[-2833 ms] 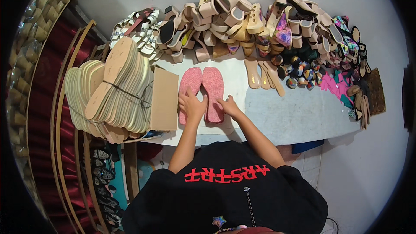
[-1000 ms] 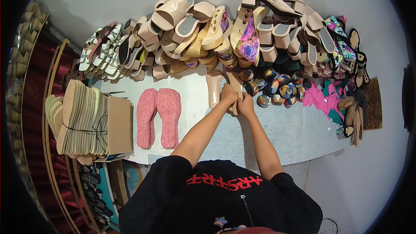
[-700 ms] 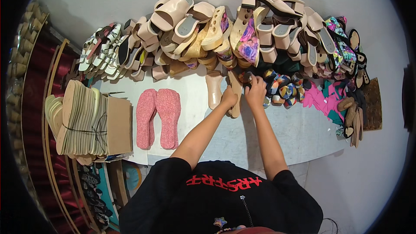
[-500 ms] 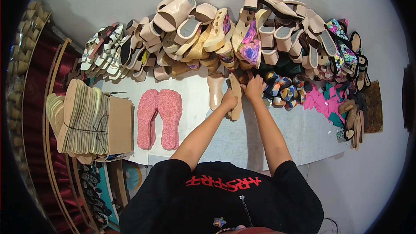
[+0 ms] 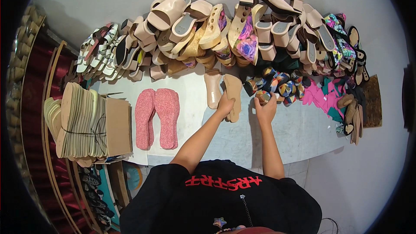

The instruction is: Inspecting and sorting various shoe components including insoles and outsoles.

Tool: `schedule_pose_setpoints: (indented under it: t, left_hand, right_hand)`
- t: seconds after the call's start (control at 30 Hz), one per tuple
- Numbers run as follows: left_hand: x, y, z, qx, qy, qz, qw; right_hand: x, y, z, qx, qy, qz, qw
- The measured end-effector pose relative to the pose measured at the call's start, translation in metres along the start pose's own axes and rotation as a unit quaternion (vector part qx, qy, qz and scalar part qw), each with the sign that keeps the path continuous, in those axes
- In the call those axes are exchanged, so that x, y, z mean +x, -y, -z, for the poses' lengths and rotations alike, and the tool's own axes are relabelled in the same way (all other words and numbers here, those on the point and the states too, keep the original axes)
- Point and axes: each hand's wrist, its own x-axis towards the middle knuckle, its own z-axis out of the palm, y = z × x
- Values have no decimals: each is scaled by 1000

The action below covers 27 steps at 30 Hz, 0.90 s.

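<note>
My left hand (image 5: 225,105) is closed around the edge of a tan insole (image 5: 234,92), which stands slightly tilted on the white table. To its left lies a glossy beige sole-shaped piece (image 5: 212,90). My right hand (image 5: 266,109) has its thumb and fingers around a small rounded piece (image 5: 262,96) with a multicoloured geometric pattern. That piece sits at the near edge of a cluster of similar patterned pieces (image 5: 286,89). Farther left, two stacks of pink speckled soles (image 5: 167,119) rest side by side.
A heap of beige heeled sandals (image 5: 184,25) and floral wedges (image 5: 247,39) lines the wall. White sandals (image 5: 97,52) lie at its left end. Tied tan insoles (image 5: 84,121) stand beside a cardboard box (image 5: 118,125). Pink fabric scraps (image 5: 323,99) lie at right.
My right hand has left the insole's top end and moved right and nearer, onto a patterned piece. The insole in my left hand has turned to show its broad face.
</note>
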Motion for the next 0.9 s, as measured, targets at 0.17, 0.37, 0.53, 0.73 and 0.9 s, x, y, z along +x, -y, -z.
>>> schedule_pose_setpoints:
  t: [0.17, 0.37, 0.53, 0.73, 0.9]
  left_hand:
    - [-13, -14, 3, -60, 29, 63, 996]
    - [-18, -1, 11, -107, 30, 60, 992]
    - [-23, -17, 13, -164, 103, 102, 976]
    - [-28, -14, 17, -288, 132, 156, 936]
    - [-32, -7, 22, -371, 188, 208, 885]
  right_hand:
    - [-2, -26, 3, 74, -92, -52, 992]
    - [-3, -39, 8, 253, -117, -253, 926]
    - [-11, -36, 3, 64, -30, -12, 997]
    - [-13, -33, -5, 26, -15, -55, 998]
    - [-34, -9, -3, 12, -90, 65, 994]
